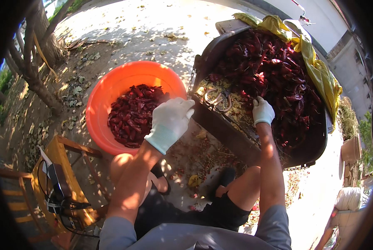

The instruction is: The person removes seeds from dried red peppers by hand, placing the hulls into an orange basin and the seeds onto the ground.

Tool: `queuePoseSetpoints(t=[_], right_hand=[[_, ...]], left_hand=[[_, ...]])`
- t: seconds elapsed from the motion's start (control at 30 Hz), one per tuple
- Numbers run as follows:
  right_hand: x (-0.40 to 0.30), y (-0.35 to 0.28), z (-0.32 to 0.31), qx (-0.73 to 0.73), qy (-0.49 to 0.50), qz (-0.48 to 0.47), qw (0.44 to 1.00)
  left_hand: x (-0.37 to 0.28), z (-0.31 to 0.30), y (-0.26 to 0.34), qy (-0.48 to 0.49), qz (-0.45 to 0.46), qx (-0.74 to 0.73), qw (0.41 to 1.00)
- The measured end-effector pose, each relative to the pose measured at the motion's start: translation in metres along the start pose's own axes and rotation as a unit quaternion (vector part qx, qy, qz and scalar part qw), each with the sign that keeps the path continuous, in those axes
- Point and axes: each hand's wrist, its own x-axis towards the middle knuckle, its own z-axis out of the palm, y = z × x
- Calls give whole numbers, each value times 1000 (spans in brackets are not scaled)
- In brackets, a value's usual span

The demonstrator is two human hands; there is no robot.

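Note:
My left hand [171,118], in a white knit glove with a pale green cuff, hovers between an orange plastic tub [95,103] and the near edge of a dark cart bed [227,137]. Its fingers are curled; whether they hold anything is hidden. Dark red dried chili peppers [133,115] fill the tub's bottom. Inside the cart, my right hand [263,111], gloved alike, has its fingertips bunched at the edge of a large heap of dried red chilies [267,68]. What they grip, if anything, cannot be seen. Scissors [218,100] lie left of that hand, among scattered pale yellow seeds [236,111].
A yellow woven plastic sheet [320,81] drapes over the cart's far rim. Lower left stands a wooden chair [70,187] bearing a dark device and cables. Tree trunks [45,37] rise at the left. Chili scraps and stems [202,153] litter the ground between my feet.

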Motion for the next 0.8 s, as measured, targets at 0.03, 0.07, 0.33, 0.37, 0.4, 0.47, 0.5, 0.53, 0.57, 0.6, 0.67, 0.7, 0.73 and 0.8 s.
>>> queuePoseSetpoints(t=[0.03, 0.07, 0.33, 0.37, 0.4, 0.47, 0.5, 0.53, 0.57, 0.6, 0.67, 0.7, 0.73, 0.8], right_hand=[[-3, 5, 2, 35, 21, 14, 999], [-9, 10, 5, 55, 56, 8, 997], [-43, 12, -24, 195, 147, 74, 967], [-44, 18, -23, 211, 163, 64, 962], [-46, 24, -24, 227, 179, 55, 956], [-53, 37, -27, 227, 215, 44, 949], [-60, 40, -35, 209, 231, 38, 950], [-64, 47, -36, 283, 227, 55, 930], [-68, 54, -37, 355, 222, 72, 905], [-74, 56, -43, 417, 212, 87, 880], [-90, 50, -60, 435, 197, 119, 870], [-96, 51, -68, 442, 193, 134, 866], [-100, 54, -70, 401, 178, 133, 888], [-98, 75, -47, 214, 211, 15, 954]], left_hand=[[0, 2, 0, 2, 5, 1, 1000], [0, 5, 0, 3, 11, 1, 1000], [-2, 7, 10, 10, 44, -29, 999], [-3, 8, 11, 9, 46, -28, 999], [-4, 7, 11, 7, 47, -26, 999], [-4, 7, 10, 15, 54, -26, 998], [-4, 9, 10, 18, 56, -29, 998], [-5, 10, 10, 10, 53, -22, 998], [-5, 10, 10, 2, 51, -15, 999], [-5, 9, 11, -4, 49, -7, 999], [-7, 7, 10, -12, 48, -2, 999], [-6, 7, 13, -15, 50, -3, 999], [-6, 9, 15, -12, 56, -10, 998], [-6, 12, 19, -5, 68, -24, 997]])
